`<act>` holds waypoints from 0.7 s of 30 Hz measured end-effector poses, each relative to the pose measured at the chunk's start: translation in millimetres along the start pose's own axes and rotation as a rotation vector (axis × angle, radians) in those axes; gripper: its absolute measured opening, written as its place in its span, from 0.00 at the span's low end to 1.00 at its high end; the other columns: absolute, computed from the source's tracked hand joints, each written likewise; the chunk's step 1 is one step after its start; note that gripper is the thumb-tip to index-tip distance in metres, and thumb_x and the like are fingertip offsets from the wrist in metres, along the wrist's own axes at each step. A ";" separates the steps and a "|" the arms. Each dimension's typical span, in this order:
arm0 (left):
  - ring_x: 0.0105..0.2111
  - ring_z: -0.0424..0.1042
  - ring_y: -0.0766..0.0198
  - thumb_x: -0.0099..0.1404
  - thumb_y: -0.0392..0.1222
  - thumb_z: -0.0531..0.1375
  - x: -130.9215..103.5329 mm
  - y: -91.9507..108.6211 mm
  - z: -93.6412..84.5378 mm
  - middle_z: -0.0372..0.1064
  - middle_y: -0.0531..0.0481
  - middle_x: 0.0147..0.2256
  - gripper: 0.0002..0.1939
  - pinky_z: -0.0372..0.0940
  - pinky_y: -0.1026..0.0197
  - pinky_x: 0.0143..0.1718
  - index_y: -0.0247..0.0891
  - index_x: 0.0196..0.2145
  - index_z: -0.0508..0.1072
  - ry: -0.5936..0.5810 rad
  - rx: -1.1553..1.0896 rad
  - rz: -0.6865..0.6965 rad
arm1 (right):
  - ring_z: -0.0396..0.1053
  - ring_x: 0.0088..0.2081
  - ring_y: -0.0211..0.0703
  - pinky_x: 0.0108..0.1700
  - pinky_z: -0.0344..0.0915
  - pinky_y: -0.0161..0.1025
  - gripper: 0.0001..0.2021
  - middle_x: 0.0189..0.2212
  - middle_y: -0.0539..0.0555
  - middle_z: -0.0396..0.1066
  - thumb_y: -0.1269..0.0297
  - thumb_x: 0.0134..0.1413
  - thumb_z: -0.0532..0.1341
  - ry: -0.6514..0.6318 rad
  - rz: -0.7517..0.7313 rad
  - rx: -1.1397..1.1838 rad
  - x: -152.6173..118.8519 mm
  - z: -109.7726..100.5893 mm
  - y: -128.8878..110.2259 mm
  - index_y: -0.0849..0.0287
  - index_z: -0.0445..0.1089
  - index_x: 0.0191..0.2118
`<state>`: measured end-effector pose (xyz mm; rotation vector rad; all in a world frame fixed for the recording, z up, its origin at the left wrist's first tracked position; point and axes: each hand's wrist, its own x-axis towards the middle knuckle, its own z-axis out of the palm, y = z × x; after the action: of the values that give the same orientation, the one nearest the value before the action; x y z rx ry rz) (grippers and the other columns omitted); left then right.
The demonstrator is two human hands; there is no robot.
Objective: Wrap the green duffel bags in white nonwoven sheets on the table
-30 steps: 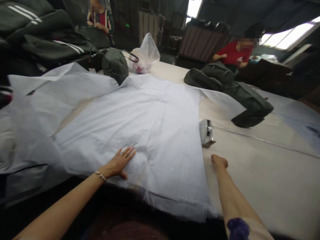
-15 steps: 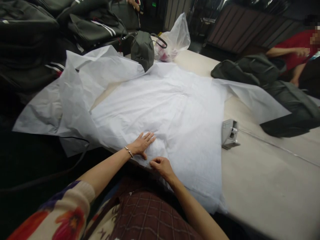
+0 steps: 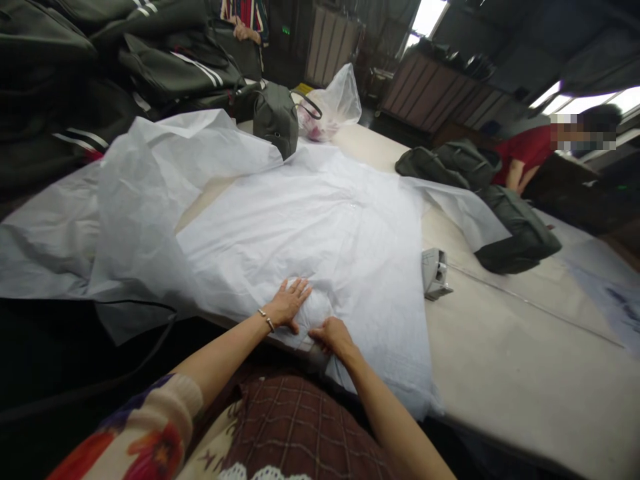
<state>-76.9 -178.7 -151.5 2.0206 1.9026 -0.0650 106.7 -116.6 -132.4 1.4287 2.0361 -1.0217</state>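
A wide stack of thin white sheets [image 3: 310, 227] lies spread over the near part of a long table [image 3: 525, 360]. My left hand [image 3: 289, 304] rests flat on the sheets near the front edge, fingers spread, a bracelet at the wrist. My right hand [image 3: 334, 335] is just beside it at the sheets' near edge, its fingers curled down onto the white material; whether it pinches a layer is hard to tell. A loose fold of the sheets stands up at the left.
A small grey device [image 3: 435, 272] sits right of the sheets. Dark green garments [image 3: 500, 207] lie at the back right, a grey bag [image 3: 275, 120] and a clear plastic bag [image 3: 336, 101] at the back. Dark striped clothing [image 3: 150, 60] is piled left. A person in red [image 3: 530, 150] sits beyond the table.
My right hand came in from the bare table at the right to the sheets' near edge beside my left hand, then settled lower on it. My left hand stayed pressed flat.
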 end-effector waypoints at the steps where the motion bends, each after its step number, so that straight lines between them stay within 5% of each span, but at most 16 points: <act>1: 0.68 0.36 0.40 0.43 0.60 0.72 1.0 -0.4 1.3 0.36 0.29 0.69 0.65 0.36 0.33 0.64 0.36 0.68 0.44 0.003 -0.006 0.003 | 0.75 0.24 0.46 0.25 0.66 0.34 0.16 0.21 0.60 0.75 0.51 0.46 0.65 0.029 0.020 -0.044 -1.4 -2.6 -1.1 0.61 0.72 0.21; 7: 0.68 0.33 0.36 0.41 0.62 0.72 9.3 -2.2 6.4 0.33 0.27 0.68 0.68 0.32 0.30 0.63 0.34 0.68 0.42 -0.059 -0.020 0.017 | 0.77 0.33 0.54 0.34 0.69 0.39 0.18 0.23 0.62 0.76 0.49 0.38 0.72 0.098 0.145 -0.227 -13.0 -20.5 2.6 0.61 0.74 0.25; 12: 0.67 0.32 0.32 0.39 0.62 0.73 10.5 -2.9 6.7 0.32 0.26 0.68 0.69 0.32 0.25 0.61 0.33 0.68 0.43 -0.065 -0.003 0.050 | 0.77 0.32 0.50 0.35 0.69 0.38 0.20 0.20 0.59 0.75 0.46 0.46 0.66 0.069 0.241 -0.226 -17.3 -26.0 1.6 0.59 0.73 0.21; 15: 0.67 0.32 0.29 0.39 0.65 0.72 9.9 -2.7 7.4 0.32 0.25 0.68 0.69 0.33 0.22 0.59 0.33 0.68 0.44 -0.051 0.031 0.066 | 0.77 0.39 0.54 0.40 0.69 0.40 0.20 0.31 0.63 0.78 0.44 0.42 0.68 0.102 0.258 -0.189 -14.1 -16.2 -5.6 0.60 0.74 0.25; 18: 0.66 0.32 0.25 0.39 0.67 0.71 10.2 -3.6 10.0 0.33 0.24 0.68 0.70 0.35 0.19 0.57 0.33 0.69 0.42 -0.063 0.055 0.086 | 0.73 0.48 0.62 0.46 0.68 0.46 0.21 0.41 0.67 0.77 0.49 0.31 0.74 0.183 0.285 -0.142 -13.4 -10.5 -5.6 0.61 0.75 0.29; 21: 0.66 0.32 0.25 0.38 0.67 0.71 10.6 -6.2 12.2 0.33 0.23 0.67 0.71 0.35 0.18 0.57 0.33 0.69 0.41 -0.068 0.087 0.073 | 0.75 0.45 0.62 0.44 0.69 0.46 0.16 0.36 0.65 0.78 0.58 0.29 0.75 0.238 0.314 -0.044 -18.1 -25.1 14.7 0.60 0.73 0.24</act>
<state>-79.5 -171.9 -167.2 2.1147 1.8122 -0.1984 128.2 -105.1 -108.4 1.8473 1.8917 -0.7008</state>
